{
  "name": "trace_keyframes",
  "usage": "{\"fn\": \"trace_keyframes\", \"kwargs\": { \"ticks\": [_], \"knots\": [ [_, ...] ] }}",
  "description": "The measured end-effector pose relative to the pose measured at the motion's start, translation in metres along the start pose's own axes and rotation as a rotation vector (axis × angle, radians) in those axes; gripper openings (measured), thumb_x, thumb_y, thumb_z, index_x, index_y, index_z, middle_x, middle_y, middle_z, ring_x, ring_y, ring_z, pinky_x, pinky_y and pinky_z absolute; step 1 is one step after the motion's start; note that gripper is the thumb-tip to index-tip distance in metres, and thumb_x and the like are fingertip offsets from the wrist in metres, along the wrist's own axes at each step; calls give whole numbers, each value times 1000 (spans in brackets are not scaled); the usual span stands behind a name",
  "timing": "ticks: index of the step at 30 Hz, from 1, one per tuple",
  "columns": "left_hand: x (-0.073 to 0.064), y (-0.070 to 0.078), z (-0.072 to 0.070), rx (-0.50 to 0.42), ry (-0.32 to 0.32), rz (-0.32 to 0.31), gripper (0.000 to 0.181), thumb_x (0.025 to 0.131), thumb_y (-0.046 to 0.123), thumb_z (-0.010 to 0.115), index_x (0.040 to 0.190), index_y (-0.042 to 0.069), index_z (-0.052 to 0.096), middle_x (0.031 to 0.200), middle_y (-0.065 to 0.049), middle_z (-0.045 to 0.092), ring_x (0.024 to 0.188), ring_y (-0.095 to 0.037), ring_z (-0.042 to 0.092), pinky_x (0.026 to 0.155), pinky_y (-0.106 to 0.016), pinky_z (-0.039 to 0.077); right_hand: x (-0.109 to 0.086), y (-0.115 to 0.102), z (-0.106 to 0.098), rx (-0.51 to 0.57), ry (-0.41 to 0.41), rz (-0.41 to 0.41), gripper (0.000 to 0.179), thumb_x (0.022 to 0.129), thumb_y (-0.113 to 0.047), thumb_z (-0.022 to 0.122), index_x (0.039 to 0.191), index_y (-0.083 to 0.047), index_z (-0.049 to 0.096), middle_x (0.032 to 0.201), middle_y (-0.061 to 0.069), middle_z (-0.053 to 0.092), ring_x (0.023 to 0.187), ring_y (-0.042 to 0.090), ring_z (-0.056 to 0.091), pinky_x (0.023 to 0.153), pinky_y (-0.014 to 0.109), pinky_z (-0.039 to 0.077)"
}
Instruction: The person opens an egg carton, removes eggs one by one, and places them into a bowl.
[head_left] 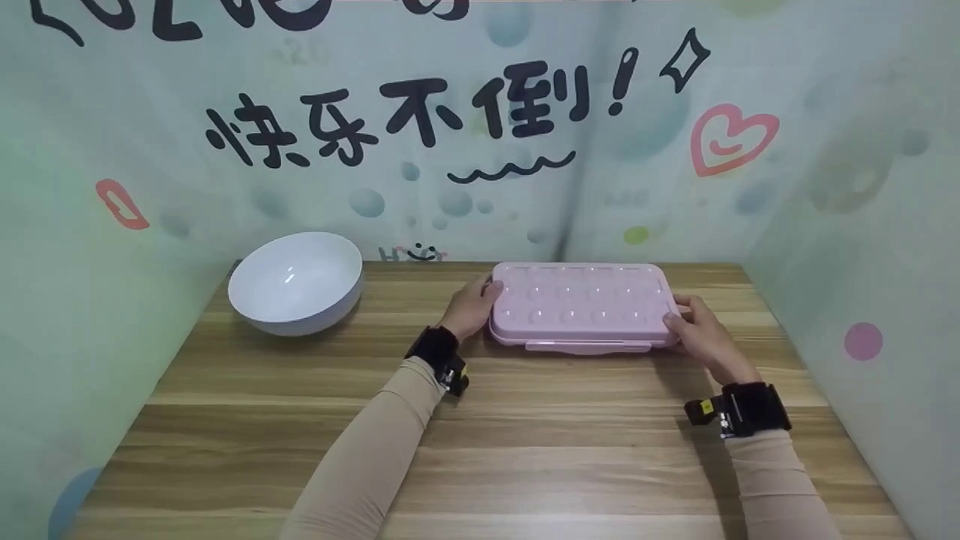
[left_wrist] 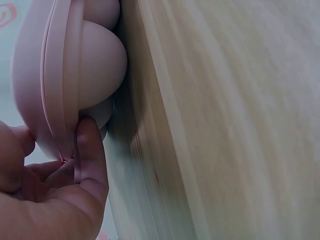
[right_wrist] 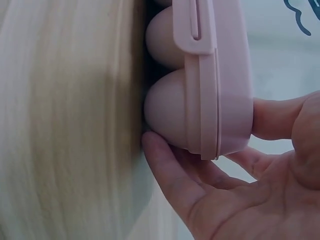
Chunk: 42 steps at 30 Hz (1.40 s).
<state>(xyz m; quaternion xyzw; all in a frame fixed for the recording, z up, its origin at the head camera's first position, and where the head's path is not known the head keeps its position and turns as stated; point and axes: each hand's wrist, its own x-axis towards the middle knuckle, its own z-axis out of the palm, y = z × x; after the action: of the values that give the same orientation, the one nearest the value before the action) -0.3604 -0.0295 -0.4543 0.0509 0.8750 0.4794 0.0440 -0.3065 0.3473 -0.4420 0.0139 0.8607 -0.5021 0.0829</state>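
Note:
A pink egg box (head_left: 585,300) with a closed, bumpy lid lies level near the back of the table, its clasp (head_left: 589,347) toward me. My left hand (head_left: 470,309) grips its left end, thumb on the lid's edge and fingers under the rim. At the opposite end my right hand (head_left: 706,337) holds the corner, thumb on top and fingers below. The wrist views show rounded egg cups (left_wrist: 102,65) bulging under the rim, close over the wood. In the right wrist view, a fingertip (right_wrist: 151,140) sits beside the end cup (right_wrist: 165,107).
A white bowl (head_left: 296,281) stands at the back left of the wooden table (head_left: 525,450). Behind the table hangs a printed cloth backdrop (head_left: 420,202), and pale walls flank both sides. Each wrist carries a black strap with a small camera.

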Motion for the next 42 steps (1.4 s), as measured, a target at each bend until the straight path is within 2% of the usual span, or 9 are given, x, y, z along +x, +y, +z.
{"fn": "trace_keyframes", "kwargs": {
  "ticks": [11, 21, 25, 29, 33, 35, 37, 40, 42],
  "knots": [
    [6, 3, 9, -10, -25, -32, 56, 115, 38, 41, 163, 9, 40, 163, -18, 45, 152, -35, 42, 127, -44, 30, -3, 4, -8, 5, 2, 10, 59, 115, -21, 39, 164, 5, 18, 153, 40, 37, 129, 39, 56, 110, 46, 52],
    [-8, -6, -1, 27, -4, 50, 52, 115, 31, 44, 158, 2, 47, 155, -23, 54, 147, -37, 48, 124, -45, 35, 0, 5, -4, -30, -5, -5, 63, 114, -25, 43, 165, 5, 19, 151, 39, 43, 125, 36, 58, 102, 37, 55],
    [-15, -9, -11, 20, -13, 77, 54, 114, 30, 47, 158, -1, 45, 149, -22, 60, 139, -35, 57, 120, -44, 41, 0, 3, -4, -71, 2, -3, 66, 114, -27, 42, 166, 4, 17, 155, 41, 39, 134, 45, 53, 110, 49, 50],
    [-28, -13, -35, 20, 12, 93, 55, 112, 27, 48, 160, 0, 41, 141, -21, 65, 120, -33, 68, 108, -45, 52, -3, -4, -5, -174, 63, -39, 72, 113, -30, 48, 166, 4, 13, 161, 41, 30, 145, 56, 40, 118, 64, 37],
    [-48, -18, -79, 3, 76, 97, 53, 111, 26, 51, 161, 7, 43, 145, -20, 62, 121, -31, 68, 106, -45, 52, -14, -25, -2, -197, 210, -169, 73, 110, -28, 56, 167, 1, 21, 164, 36, 30, 148, 58, 35, 118, 69, 32],
    [-59, -20, -104, -15, 123, 103, 51, 111, 25, 51, 160, 10, 46, 146, -18, 61, 124, -32, 65, 107, -47, 51, -21, -39, 4, -123, 252, -256, 70, 109, -26, 58, 167, -3, 25, 165, 31, 33, 150, 52, 36, 120, 67, 32],
    [-68, -25, -128, -17, 180, 116, 48, 111, 25, 51, 158, 11, 48, 146, -17, 62, 123, -32, 64, 106, -46, 51, -29, -53, 15, -10, 243, -337, 68, 109, -24, 60, 167, -6, 28, 165, 25, 37, 151, 46, 38, 122, 63, 32],
    [-84, -36, -161, 25, 292, 144, 45, 111, 22, 51, 155, 10, 51, 144, -16, 63, 122, -31, 63, 105, -44, 49, -40, -70, 39, 155, 163, -420, 67, 109, -19, 60, 167, -8, 28, 166, 19, 38, 152, 37, 39, 123, 57, 33],
    [-95, -47, -181, 65, 377, 157, 43, 111, 20, 53, 152, 8, 53, 142, -16, 65, 121, -31, 62, 103, -42, 48, -44, -79, 58, 219, 111, -454, 67, 108, -16, 60, 167, -8, 27, 166, 17, 38, 151, 35, 40, 122, 56, 36]
  ]
}}
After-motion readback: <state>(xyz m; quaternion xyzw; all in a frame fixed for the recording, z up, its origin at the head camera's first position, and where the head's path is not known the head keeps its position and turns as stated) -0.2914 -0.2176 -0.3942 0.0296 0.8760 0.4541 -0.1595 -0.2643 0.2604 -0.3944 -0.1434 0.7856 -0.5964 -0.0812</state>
